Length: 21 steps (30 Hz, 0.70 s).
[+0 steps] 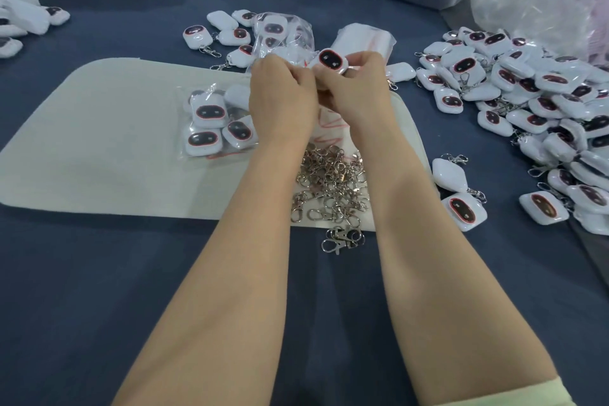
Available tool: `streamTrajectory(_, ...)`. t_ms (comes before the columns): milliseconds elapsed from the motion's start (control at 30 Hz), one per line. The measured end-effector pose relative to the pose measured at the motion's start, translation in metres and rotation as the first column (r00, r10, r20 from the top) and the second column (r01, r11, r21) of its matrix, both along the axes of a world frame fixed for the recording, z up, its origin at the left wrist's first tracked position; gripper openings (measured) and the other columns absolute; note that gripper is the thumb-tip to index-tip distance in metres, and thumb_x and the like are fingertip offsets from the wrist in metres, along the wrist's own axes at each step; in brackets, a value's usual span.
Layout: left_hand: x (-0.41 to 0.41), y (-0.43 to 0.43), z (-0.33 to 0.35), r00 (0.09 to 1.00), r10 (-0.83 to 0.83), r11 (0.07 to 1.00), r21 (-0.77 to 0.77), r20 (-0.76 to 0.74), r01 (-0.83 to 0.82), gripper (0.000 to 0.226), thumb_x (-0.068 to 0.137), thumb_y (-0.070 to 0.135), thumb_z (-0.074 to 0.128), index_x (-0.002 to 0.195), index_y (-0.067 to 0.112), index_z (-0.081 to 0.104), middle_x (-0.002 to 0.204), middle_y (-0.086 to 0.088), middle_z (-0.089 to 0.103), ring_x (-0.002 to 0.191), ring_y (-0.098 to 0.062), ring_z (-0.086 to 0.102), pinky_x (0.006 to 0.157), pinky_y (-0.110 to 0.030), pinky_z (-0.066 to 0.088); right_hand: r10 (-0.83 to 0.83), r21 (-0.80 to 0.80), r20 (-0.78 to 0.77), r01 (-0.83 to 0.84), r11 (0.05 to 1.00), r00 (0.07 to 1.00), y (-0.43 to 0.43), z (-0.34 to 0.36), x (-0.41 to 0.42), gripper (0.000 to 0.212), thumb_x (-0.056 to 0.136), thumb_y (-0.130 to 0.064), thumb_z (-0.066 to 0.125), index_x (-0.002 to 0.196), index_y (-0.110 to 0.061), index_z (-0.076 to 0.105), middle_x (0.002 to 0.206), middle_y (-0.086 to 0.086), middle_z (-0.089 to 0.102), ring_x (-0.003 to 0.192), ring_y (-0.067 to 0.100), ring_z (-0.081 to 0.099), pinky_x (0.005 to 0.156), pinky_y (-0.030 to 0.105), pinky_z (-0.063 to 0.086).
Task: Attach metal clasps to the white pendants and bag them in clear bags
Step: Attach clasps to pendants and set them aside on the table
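Pendant (330, 62) held in the air over the far edge of the mat (99, 142), dark oval face turned up toward the camera, long axis lying across the view, left end a little higher and farther, right end dipping toward the right hand. Right hand (354, 82) gripping it: thumb and fingers curled round the right end, fingertips tucked under the white body. Left hand (280, 89) hard against the right, knuckles up, fingers curled tight and meeting at the pendant's lower left corner; contents of that pinch hidden under the knuckles, so clasp or pendant edge, cannot tell. Loose clasps (329, 181) heaped on the near right part of the mat, between and under the forearms, a few spilled over the edge onto the blue cloth (99, 273). Bagged pendants (211, 125) lying face up on the mat, just left of the left hand. Beyond the hands, a clear bag (280, 33) with pendants inside, and just beside it a flat stack of bags (365, 38). Large heap (527, 102) of pendants on the cloth to the right, several with clasps on; smaller lot (19, 20) at the far left edge.
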<state>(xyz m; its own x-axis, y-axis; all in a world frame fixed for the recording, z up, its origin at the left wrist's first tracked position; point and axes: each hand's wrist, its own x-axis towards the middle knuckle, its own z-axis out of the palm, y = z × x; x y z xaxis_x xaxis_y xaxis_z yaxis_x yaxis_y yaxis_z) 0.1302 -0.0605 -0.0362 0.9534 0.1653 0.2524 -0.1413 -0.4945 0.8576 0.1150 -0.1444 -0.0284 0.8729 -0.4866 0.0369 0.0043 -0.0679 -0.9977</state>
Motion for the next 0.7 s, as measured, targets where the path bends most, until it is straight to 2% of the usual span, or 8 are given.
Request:
streamTrajectory(167,-0.002,0.000,0.004,0.996,-0.011,0.998,-0.060,0.093,0.017,0.017,0.090,0.019,0.049,0.093,0.007,0.062,0.111,-0.006,0.060,0.106,-0.023,0.054,0.092,-0.032,0.041,0.257,-0.111,-0.068,-0.264,0.958,0.964,-0.003,0.007,-0.006,0.017,0.092,-0.003,0.056,0.106,-0.007,0.064,0.066,0.002,0.066,0.048,0.005,0.061,0.050,0.017,0.050)
streamTrajectory(233,-0.004,-0.001,0.005,0.993,-0.002,1.000,-0.030,0.120,0.006,0.013,0.089,0.020,0.051,0.089,0.011,0.061,0.113,-0.002,0.060,0.109,-0.022,0.052,0.095,-0.032,0.038,0.345,-0.137,-0.086,-0.354,0.925,0.935,-0.004,0.006,-0.007,0.027,0.092,0.004,0.047,0.103,-0.010,0.067,0.060,-0.005,0.065,0.047,0.003,0.058,0.049,0.016,0.047)
streamTrajectory(333,-0.007,-0.003,0.007,0.988,-0.004,1.000,-0.012,0.151,0.006,0.007,0.087,0.021,0.054,0.085,0.016,0.058,0.114,0.000,0.058,0.112,-0.020,0.050,0.095,-0.029,0.035,0.278,-0.173,-0.085,-0.289,0.942,0.957,0.001,0.001,-0.003,0.029,0.090,0.006,0.047,0.115,-0.003,0.060,0.073,0.002,0.066,0.052,0.007,0.056,0.049,0.019,0.044)
streamTrajectory(400,-0.009,-0.002,0.009,0.986,0.006,1.000,-0.016,0.164,-0.004,0.007,0.086,0.022,0.055,0.082,0.017,0.057,0.114,0.001,0.058,0.112,-0.019,0.051,0.095,-0.028,0.034,0.282,-0.143,-0.047,-0.286,0.948,0.958,0.005,-0.002,-0.002,0.022,0.090,0.008,0.048,0.102,-0.002,0.063,0.069,-0.002,0.067,0.055,0.007,0.057,0.053,0.020,0.045)
streamTrajectory(467,-0.010,-0.001,0.011,0.985,0.020,1.000,0.004,0.172,-0.021,0.009,0.085,0.023,0.055,0.082,0.016,0.059,0.114,0.003,0.058,0.111,-0.017,0.051,0.093,-0.025,0.032,0.404,-0.035,-0.035,-0.405,0.914,0.914,0.006,-0.004,-0.004,0.032,0.091,0.012,0.042,0.084,-0.009,0.064,0.059,-0.006,0.064,0.055,0.007,0.058,0.054,0.022,0.047)
streamTrajectory(533,-0.008,-0.001,0.011,0.985,0.024,0.999,0.021,0.171,-0.028,0.009,0.084,0.025,0.055,0.079,0.019,0.057,0.112,0.003,0.059,0.110,-0.018,0.052,0.092,-0.026,0.032,0.498,0.075,-0.033,-0.494,0.866,0.867,0.006,-0.004,-0.008,0.039,0.091,0.015,0.038,0.080,-0.012,0.064,0.060,-0.002,0.065,0.056,0.009,0.060,0.054,0.022,0.050)
streamTrajectory(600,-0.008,-0.002,0.010,0.995,0.003,0.996,0.086,0.102,-0.012,0.011,0.085,0.028,0.054,0.079,0.021,0.059,0.112,0.001,0.059,0.110,-0.022,0.053,0.093,-0.031,0.034,0.410,-0.062,-0.120,-0.419,0.906,0.904,0.000,-0.001,-0.008,0.038,0.090,0.011,0.043,0.076,-0.015,0.067,0.061,0.001,0.064,0.059,0.013,0.060,0.056,0.025,0.050)
streamTrajectory(700,-0.009,-0.006,0.008,0.999,-0.029,0.975,0.223,0.041,0.019,0.016,0.087,0.031,0.053,0.092,0.020,0.064,0.119,-0.002,0.055,0.115,-0.026,0.049,0.095,-0.035,0.035,0.093,-0.332,-0.208,-0.160,0.930,0.974,-0.020,0.010,-0.010,0.037,0.087,0.003,0.045,0.067,-0.022,0.064,0.062,0.001,0.063,0.059,0.015,0.059,0.066,0.031,0.054)
